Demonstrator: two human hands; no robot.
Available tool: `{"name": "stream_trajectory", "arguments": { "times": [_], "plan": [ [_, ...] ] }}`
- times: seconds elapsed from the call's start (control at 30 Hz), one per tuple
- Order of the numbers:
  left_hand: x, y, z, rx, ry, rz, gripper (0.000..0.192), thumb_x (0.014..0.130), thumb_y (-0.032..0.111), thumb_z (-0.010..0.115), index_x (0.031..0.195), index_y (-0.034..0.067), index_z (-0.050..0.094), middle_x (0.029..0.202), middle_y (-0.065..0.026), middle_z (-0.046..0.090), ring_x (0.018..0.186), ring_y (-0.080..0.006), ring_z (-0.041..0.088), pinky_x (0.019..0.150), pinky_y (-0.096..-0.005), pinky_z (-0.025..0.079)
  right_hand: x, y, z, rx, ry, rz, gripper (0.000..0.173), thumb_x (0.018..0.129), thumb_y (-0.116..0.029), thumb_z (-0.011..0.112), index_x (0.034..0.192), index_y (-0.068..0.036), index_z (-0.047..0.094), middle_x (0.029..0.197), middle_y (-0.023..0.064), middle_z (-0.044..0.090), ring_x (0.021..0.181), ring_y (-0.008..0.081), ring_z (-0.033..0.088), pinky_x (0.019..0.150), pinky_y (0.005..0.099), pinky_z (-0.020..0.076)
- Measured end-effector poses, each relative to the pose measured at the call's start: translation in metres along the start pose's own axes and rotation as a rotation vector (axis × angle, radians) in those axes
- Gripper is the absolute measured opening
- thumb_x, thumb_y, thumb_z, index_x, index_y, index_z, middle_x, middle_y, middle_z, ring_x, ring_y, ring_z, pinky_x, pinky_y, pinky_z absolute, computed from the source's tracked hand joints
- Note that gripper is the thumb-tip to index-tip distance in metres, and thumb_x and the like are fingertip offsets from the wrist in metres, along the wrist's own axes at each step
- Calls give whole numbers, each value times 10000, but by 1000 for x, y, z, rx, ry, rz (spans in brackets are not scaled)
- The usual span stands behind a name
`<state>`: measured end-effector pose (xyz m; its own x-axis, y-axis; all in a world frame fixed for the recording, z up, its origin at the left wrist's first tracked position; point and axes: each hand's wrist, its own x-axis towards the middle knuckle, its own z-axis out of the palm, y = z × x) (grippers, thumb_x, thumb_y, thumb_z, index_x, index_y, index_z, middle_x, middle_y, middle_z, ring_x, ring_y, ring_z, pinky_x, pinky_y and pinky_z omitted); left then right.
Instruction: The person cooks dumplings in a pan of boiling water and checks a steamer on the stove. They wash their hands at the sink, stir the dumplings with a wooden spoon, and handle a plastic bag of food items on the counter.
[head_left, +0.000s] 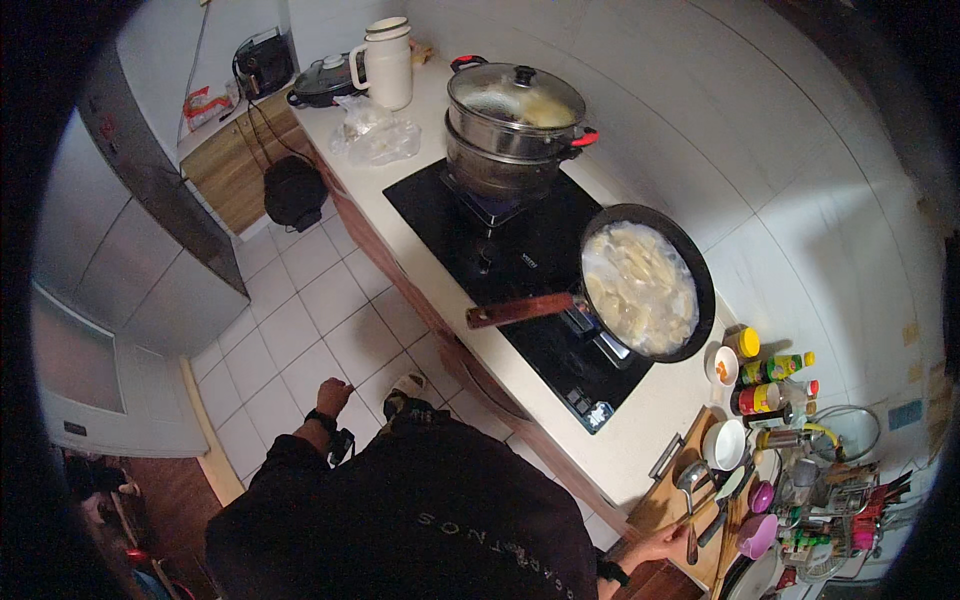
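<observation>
My left hand hangs over the tiled floor, fingers curled, with nothing seen in it. At the lower right my right hand reaches over a wooden cutting board to the handle of a metal ladle; whether the fingers are closed on it is hard to tell. On the black gas hob, a wok with a wooden handle holds pale dumplings in cloudy, foamy liquid. A steel steamer pot under a glass lid stands on the other burner.
Sauce bottles, a white bowl, a small bowl with orange bits and a pink bowl crowd the right end. A white jug, plastic bags and a black electric pan stand at the far end.
</observation>
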<state>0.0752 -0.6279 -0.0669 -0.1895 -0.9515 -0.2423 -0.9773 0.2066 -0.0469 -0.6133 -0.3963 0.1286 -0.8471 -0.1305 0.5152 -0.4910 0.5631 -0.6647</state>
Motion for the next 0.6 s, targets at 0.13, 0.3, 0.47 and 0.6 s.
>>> {"name": "stream_trajectory", "arguments": {
  "times": [0.13,0.3,0.47,0.6],
  "plan": [
    [45,-34,-25,-403,-48,-209,156,779,204,563,849,130,681,793,-129,660,828,-296,639,685,-408,528,-58,-81,38,188,-231,-40,316,923,-146,502,1157,60,552,1111,184,592,977,265,574,846,351,462],
    [101,-99,-25,-445,-104,-221,205,792,255,562,855,93,672,905,-150,660,900,-295,620,774,-413,512,-142,-202,96,188,-707,-54,145,865,-96,578,982,-44,644,920,99,645,813,225,611,716,348,489],
    [117,-174,7,-678,39,-354,291,792,300,580,840,22,651,838,-165,653,745,-325,624,639,-416,522,-197,-285,152,224,-862,-422,96,787,-62,639,880,-50,659,835,133,633,777,294,621,703,366,498],
    [107,-233,10,-1021,-83,-717,353,797,310,544,654,-3,620,633,-188,601,504,-334,581,496,-429,492,-222,-325,169,93,-927,-436,204,770,-52,644,974,-61,647,905,141,640,856,310,625,757,363,490]
  ]
}}
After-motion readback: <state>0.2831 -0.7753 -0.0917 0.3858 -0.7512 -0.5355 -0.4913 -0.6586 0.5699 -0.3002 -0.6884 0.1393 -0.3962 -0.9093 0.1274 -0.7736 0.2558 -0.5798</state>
